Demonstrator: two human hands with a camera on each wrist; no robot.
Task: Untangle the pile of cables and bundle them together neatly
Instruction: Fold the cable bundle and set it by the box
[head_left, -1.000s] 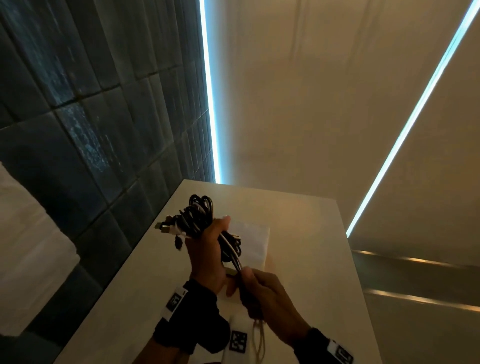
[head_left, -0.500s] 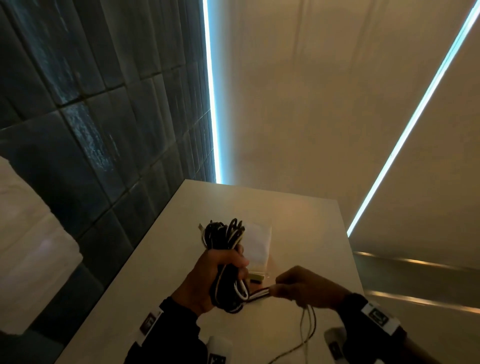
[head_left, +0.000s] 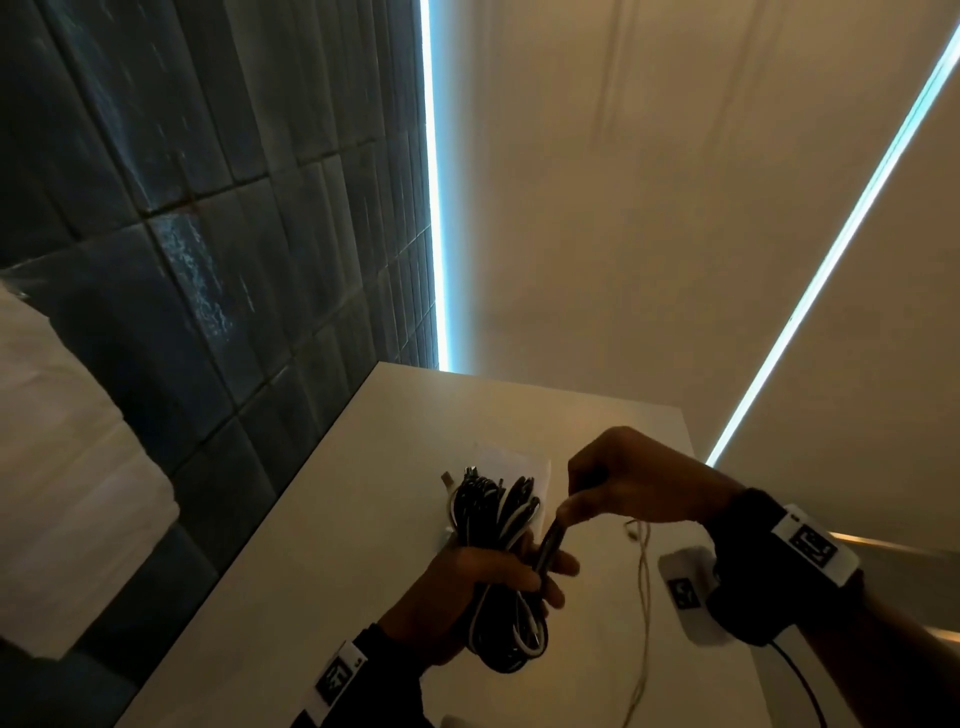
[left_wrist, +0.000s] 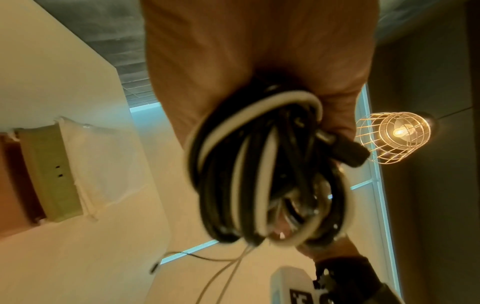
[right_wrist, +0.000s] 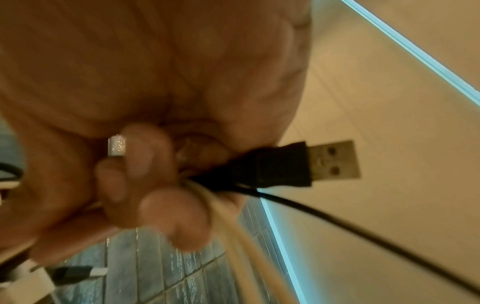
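Note:
My left hand (head_left: 483, 582) grips a folded bundle of black and white cables (head_left: 498, 561) above the pale table (head_left: 322, 545). The bundle's loops (left_wrist: 262, 174) fill the left wrist view below the palm. Just right of it, my right hand (head_left: 623, 483) pinches a black cable end (head_left: 550, 543) that runs down to the bundle. In the right wrist view those fingers (right_wrist: 155, 185) hold a black USB plug (right_wrist: 298, 164) together with thin pale cords (right_wrist: 233, 236). A thin pale cord (head_left: 644, 597) hangs from the right hand toward the table's near edge.
A white sheet (head_left: 519, 462) lies on the table behind the bundle. A dark tiled wall (head_left: 208, 260) runs along the table's left side. A caged lamp (left_wrist: 394, 135) glows overhead. White bedding (head_left: 62, 467) lies at far left.
My right hand has risen and moved up beside the top of the bundle, drawing the cable end upward. The left hand keeps its grip and has shifted slightly lower.

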